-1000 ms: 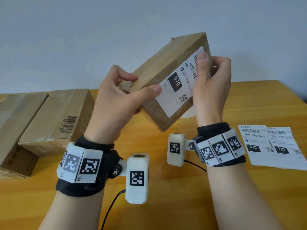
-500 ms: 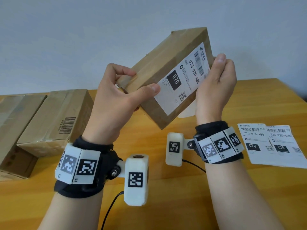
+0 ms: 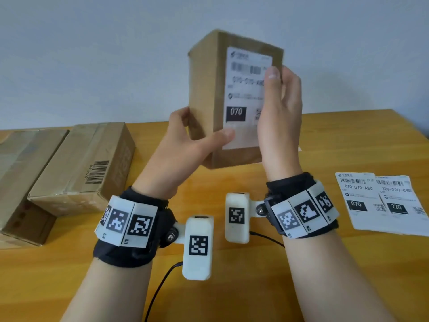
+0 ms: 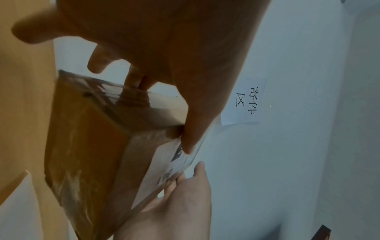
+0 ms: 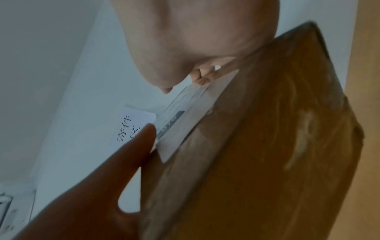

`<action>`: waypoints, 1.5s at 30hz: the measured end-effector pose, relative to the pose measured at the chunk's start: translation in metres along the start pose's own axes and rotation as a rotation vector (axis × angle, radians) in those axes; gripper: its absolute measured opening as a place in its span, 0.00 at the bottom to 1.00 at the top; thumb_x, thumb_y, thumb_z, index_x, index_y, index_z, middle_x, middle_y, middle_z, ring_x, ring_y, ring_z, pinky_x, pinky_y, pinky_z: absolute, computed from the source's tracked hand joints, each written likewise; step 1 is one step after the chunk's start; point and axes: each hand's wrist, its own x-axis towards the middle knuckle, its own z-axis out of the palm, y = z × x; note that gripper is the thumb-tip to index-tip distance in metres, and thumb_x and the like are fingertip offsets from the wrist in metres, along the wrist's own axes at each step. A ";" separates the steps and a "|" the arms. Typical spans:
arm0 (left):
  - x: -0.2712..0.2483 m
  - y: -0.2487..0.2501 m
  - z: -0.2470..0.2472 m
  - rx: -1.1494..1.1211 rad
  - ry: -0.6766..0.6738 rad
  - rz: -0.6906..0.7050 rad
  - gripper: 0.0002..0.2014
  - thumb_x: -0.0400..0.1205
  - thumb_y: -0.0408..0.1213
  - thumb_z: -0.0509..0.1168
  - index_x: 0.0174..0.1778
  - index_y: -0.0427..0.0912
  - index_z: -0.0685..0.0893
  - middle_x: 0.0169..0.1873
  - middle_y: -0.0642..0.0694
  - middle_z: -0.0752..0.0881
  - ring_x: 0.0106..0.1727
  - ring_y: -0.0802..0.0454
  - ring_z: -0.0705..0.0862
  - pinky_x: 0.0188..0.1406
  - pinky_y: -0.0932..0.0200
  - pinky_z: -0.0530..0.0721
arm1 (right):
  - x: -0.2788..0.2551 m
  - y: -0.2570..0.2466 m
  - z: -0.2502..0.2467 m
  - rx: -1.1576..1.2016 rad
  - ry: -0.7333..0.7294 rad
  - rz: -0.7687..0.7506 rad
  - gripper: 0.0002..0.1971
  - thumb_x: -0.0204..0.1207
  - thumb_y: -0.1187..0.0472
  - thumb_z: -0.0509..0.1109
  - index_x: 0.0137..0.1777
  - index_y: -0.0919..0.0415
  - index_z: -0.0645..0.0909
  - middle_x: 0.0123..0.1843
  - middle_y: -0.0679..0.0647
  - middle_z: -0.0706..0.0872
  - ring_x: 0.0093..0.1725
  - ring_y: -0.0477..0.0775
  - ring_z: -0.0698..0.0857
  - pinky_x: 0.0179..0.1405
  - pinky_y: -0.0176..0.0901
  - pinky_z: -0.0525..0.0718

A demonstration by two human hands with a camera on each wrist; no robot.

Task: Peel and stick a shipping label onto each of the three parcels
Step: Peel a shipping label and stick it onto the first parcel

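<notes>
I hold a brown cardboard parcel (image 3: 206, 89) upright in the air above the table. A white shipping label (image 3: 246, 89) marked 070 is stuck on the face turned toward me. My left hand (image 3: 203, 129) grips the parcel's lower left corner, its thumb lying on the label's bottom edge. My right hand (image 3: 282, 77) grips the right edge, thumb on the label's right side and fingers behind. The left wrist view shows the parcel (image 4: 92, 146) and the label (image 4: 164, 170) edge-on. Two more parcels (image 3: 88, 168) (image 3: 21, 173) lie at the left.
Two label sheets, 070 (image 3: 357, 196) and 220 (image 3: 399, 201), lie on the wooden table (image 3: 232, 287) at the right. A paper sign (image 4: 246, 100) hangs on the pale wall behind. Cables trail from the wrist cameras across the table's middle.
The parcel has turned from tilted to upright and risen a little. My left hand has slid to the lower left corner, and my right thumb is back on the label's right side.
</notes>
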 end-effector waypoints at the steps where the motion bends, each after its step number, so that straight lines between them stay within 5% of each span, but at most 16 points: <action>1: 0.000 0.001 -0.001 -0.001 0.038 -0.013 0.52 0.69 0.61 0.81 0.86 0.50 0.66 0.69 0.62 0.81 0.59 0.75 0.85 0.57 0.67 0.87 | -0.001 0.001 0.001 -0.030 -0.014 -0.013 0.13 0.92 0.50 0.61 0.70 0.54 0.77 0.55 0.44 0.89 0.49 0.38 0.91 0.39 0.35 0.87; 4: 0.000 0.003 -0.005 0.002 0.127 -0.021 0.56 0.64 0.70 0.82 0.85 0.53 0.68 0.69 0.57 0.83 0.64 0.62 0.87 0.57 0.55 0.88 | -0.003 0.006 0.007 -0.114 -0.052 -0.078 0.15 0.91 0.47 0.62 0.72 0.53 0.76 0.61 0.46 0.87 0.56 0.41 0.90 0.41 0.32 0.86; 7: -0.002 0.007 -0.007 0.015 0.100 -0.031 0.55 0.71 0.65 0.79 0.92 0.57 0.59 0.64 0.56 0.84 0.59 0.64 0.88 0.52 0.57 0.87 | -0.002 0.011 0.009 -0.215 -0.077 -0.121 0.22 0.87 0.38 0.59 0.74 0.48 0.74 0.68 0.50 0.84 0.62 0.46 0.89 0.48 0.45 0.92; 10: -0.003 0.008 -0.007 -0.005 0.068 -0.068 0.48 0.75 0.61 0.77 0.88 0.54 0.63 0.61 0.56 0.88 0.52 0.68 0.91 0.50 0.58 0.88 | -0.003 0.012 0.010 -0.349 -0.074 -0.161 0.28 0.82 0.30 0.53 0.73 0.47 0.72 0.66 0.48 0.84 0.61 0.48 0.88 0.48 0.54 0.93; 12: -0.002 0.007 -0.008 -0.017 0.083 -0.086 0.44 0.76 0.58 0.80 0.84 0.50 0.67 0.64 0.54 0.86 0.57 0.63 0.90 0.55 0.51 0.91 | -0.004 0.012 0.010 -0.459 -0.059 -0.179 0.33 0.80 0.26 0.50 0.72 0.49 0.71 0.64 0.46 0.83 0.60 0.50 0.87 0.47 0.53 0.93; 15: 0.000 0.004 -0.005 -0.020 0.098 -0.070 0.51 0.64 0.56 0.87 0.79 0.48 0.68 0.67 0.54 0.82 0.67 0.54 0.88 0.63 0.43 0.91 | -0.007 0.013 0.011 -0.533 -0.035 -0.197 0.36 0.78 0.24 0.48 0.71 0.51 0.69 0.62 0.46 0.83 0.58 0.52 0.87 0.45 0.52 0.92; 20: -0.001 0.004 0.000 -0.012 0.089 -0.032 0.56 0.57 0.56 0.91 0.76 0.48 0.67 0.66 0.55 0.80 0.67 0.52 0.87 0.63 0.43 0.91 | -0.005 0.012 0.009 -0.530 0.023 -0.223 0.36 0.77 0.24 0.49 0.69 0.54 0.70 0.60 0.47 0.84 0.57 0.52 0.88 0.40 0.46 0.90; 23: 0.000 0.004 -0.004 -0.014 0.114 0.011 0.56 0.53 0.61 0.86 0.76 0.50 0.69 0.68 0.54 0.81 0.67 0.52 0.89 0.61 0.44 0.92 | -0.004 0.010 0.008 -0.494 0.021 -0.262 0.33 0.79 0.26 0.51 0.67 0.54 0.70 0.59 0.47 0.85 0.57 0.52 0.88 0.40 0.46 0.90; 27: 0.000 0.006 -0.009 -0.098 0.174 0.034 0.51 0.58 0.55 0.87 0.76 0.50 0.73 0.67 0.55 0.86 0.60 0.58 0.93 0.56 0.49 0.94 | -0.002 0.003 0.006 -0.337 -0.001 -0.289 0.21 0.82 0.33 0.55 0.63 0.47 0.71 0.60 0.49 0.83 0.61 0.56 0.86 0.56 0.62 0.89; 29: 0.001 0.005 -0.011 -0.123 0.231 0.033 0.51 0.56 0.57 0.87 0.77 0.51 0.75 0.67 0.55 0.87 0.62 0.57 0.92 0.57 0.47 0.94 | -0.002 -0.004 0.003 -0.255 0.067 -0.314 0.14 0.84 0.41 0.58 0.60 0.47 0.75 0.56 0.47 0.83 0.58 0.56 0.85 0.59 0.60 0.86; 31: 0.002 0.003 -0.014 -0.128 0.296 0.035 0.52 0.57 0.58 0.86 0.77 0.51 0.75 0.66 0.55 0.87 0.63 0.55 0.92 0.59 0.44 0.94 | -0.002 -0.012 -0.003 -0.146 0.060 -0.334 0.09 0.87 0.51 0.61 0.52 0.51 0.81 0.45 0.44 0.85 0.47 0.52 0.86 0.48 0.54 0.85; 34: 0.003 0.002 -0.017 -0.104 0.328 0.041 0.52 0.56 0.62 0.85 0.78 0.52 0.78 0.65 0.53 0.88 0.63 0.53 0.92 0.60 0.42 0.94 | -0.006 -0.018 -0.005 0.001 -0.162 -0.256 0.19 0.91 0.60 0.61 0.39 0.60 0.83 0.27 0.52 0.83 0.28 0.58 0.84 0.30 0.52 0.83; 38: 0.003 0.002 -0.017 -0.055 0.287 0.065 0.54 0.57 0.65 0.84 0.81 0.50 0.80 0.68 0.53 0.89 0.67 0.54 0.90 0.65 0.44 0.92 | -0.014 -0.015 0.002 0.035 -0.379 -0.141 0.19 0.92 0.62 0.63 0.38 0.63 0.85 0.26 0.56 0.86 0.27 0.59 0.87 0.30 0.53 0.91; 45: 0.005 0.000 -0.020 -0.028 0.253 0.053 0.53 0.58 0.63 0.86 0.80 0.48 0.83 0.68 0.54 0.90 0.69 0.54 0.89 0.67 0.43 0.91 | -0.011 -0.006 0.002 -0.064 -0.409 -0.132 0.18 0.91 0.62 0.65 0.40 0.65 0.87 0.28 0.56 0.89 0.28 0.59 0.91 0.31 0.50 0.92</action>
